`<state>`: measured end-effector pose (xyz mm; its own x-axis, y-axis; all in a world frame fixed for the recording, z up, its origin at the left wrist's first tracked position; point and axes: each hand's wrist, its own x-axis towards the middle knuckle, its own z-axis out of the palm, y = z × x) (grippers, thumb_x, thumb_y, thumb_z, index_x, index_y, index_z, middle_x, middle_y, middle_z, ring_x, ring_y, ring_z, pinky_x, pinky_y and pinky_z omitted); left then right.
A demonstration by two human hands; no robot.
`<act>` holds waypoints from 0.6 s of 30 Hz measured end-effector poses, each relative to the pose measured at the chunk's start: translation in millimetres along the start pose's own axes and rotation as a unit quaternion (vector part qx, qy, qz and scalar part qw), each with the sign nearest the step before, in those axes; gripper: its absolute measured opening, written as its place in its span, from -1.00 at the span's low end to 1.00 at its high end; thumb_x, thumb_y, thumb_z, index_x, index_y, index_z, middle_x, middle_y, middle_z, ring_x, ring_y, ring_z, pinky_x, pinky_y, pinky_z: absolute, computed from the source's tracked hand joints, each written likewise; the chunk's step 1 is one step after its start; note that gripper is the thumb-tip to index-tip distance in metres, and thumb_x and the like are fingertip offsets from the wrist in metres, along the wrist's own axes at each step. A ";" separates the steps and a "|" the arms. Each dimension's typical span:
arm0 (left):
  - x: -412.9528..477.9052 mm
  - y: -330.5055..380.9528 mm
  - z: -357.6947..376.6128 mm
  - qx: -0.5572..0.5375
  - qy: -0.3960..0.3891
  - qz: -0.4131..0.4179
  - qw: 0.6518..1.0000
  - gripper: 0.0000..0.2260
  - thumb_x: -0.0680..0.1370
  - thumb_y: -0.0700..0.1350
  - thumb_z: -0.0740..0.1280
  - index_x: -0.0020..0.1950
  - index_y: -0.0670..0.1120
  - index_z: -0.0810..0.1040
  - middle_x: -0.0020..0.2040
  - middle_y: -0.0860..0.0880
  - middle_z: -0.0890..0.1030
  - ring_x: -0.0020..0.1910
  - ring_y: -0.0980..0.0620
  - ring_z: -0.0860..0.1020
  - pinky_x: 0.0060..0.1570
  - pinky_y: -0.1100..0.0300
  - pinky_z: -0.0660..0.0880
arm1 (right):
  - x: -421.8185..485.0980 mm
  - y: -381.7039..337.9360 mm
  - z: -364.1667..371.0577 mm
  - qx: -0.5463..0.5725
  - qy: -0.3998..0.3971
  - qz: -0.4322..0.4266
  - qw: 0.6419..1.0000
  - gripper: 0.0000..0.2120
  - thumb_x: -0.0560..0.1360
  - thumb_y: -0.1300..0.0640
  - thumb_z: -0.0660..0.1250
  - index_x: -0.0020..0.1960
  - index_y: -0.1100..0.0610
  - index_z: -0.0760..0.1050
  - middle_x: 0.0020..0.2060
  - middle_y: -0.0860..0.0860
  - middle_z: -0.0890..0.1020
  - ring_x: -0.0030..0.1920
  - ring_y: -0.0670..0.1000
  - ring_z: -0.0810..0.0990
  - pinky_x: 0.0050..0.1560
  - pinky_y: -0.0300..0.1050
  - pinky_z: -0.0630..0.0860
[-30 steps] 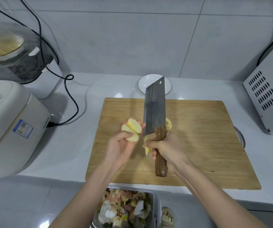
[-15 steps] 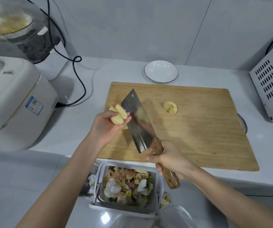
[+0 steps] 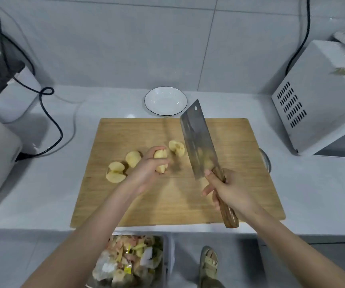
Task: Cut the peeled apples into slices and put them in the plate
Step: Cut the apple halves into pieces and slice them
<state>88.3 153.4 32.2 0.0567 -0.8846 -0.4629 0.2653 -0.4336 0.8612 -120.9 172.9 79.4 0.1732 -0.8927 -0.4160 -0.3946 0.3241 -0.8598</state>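
Holding cut apple wedges [image 3: 160, 161] in the left hand [image 3: 146, 170] over a wooden cutting board [image 3: 240, 163], with a cleaver [image 3: 198, 140] raised in the right hand [image 3: 228, 191].

Left fingers curl around the wedges near the board's middle; whether the fruit touches the wood cannot be told. Right fingers wrap tightly around the cleaver's wooden handle, the broad blade angled away toward the far edge, just right of the apples. More peeled apple lies on the board: a split piece [image 3: 115, 173] at the left, a rounded piece [image 3: 133, 159] beside it, and a cored half [image 3: 176, 148] next to the blade. A white plate [image 3: 165, 100] sits on the counter just behind the board. Below the counter edge, a waste bin [image 3: 130, 260] holds peelings.
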 end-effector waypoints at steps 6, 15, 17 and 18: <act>62.4 -55.6 100.0 0.427 -0.015 0.162 0.889 -0.53 0.44 -0.31 0.38 0.33 -0.24 0.38 0.22 -0.22 0.39 0.21 -0.13 0.39 0.06 0.40 0.22 | 34.2 34.4 -84.2 -0.062 0.026 0.008 0.998 -0.68 0.56 -0.07 0.22 -0.11 0.20 0.50 -0.40 0.10 0.67 -0.64 -0.03 0.45 -0.49 -0.15 0.45; 100.7 -71.4 134.8 0.530 -0.048 0.198 0.823 -0.33 0.34 -0.16 0.51 0.40 -0.09 0.35 0.35 0.03 0.34 0.35 0.10 0.24 0.23 0.45 0.02 | 76.0 75.2 -133.9 -0.111 -0.028 0.035 0.993 -0.79 0.56 -0.04 0.22 0.07 0.07 0.48 -0.41 0.06 0.64 -0.61 -0.08 0.49 -0.54 -0.19 0.46; 99.4 -67.5 129.4 0.509 -0.019 0.197 0.838 -0.39 0.35 -0.15 0.51 0.36 -0.08 0.40 0.35 0.00 0.37 0.37 0.05 0.29 0.29 0.39 0.09 | 81.4 79.6 -133.9 -0.126 -0.035 0.025 0.991 -0.83 0.57 -0.03 0.21 0.03 0.06 0.44 -0.45 0.03 0.62 -0.63 -0.12 0.48 -0.53 -0.20 0.45; 98.9 -65.7 125.4 0.518 0.015 0.211 0.829 -0.46 0.36 -0.13 0.50 0.32 -0.07 0.45 0.32 -0.04 0.42 0.35 -0.01 0.35 0.32 0.29 0.18 | 82.9 80.5 -133.0 -0.131 -0.035 0.023 0.991 -0.84 0.57 -0.04 0.21 -0.01 0.05 0.42 -0.48 0.01 0.61 -0.63 -0.13 0.47 -0.53 -0.20 0.46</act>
<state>-44.2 72.9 -43.8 -0.0373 -0.9971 -0.0656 -0.7517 -0.0153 0.6593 -258.3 83.4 15.1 0.2083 -0.8525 -0.4794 -0.6217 0.2630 -0.7378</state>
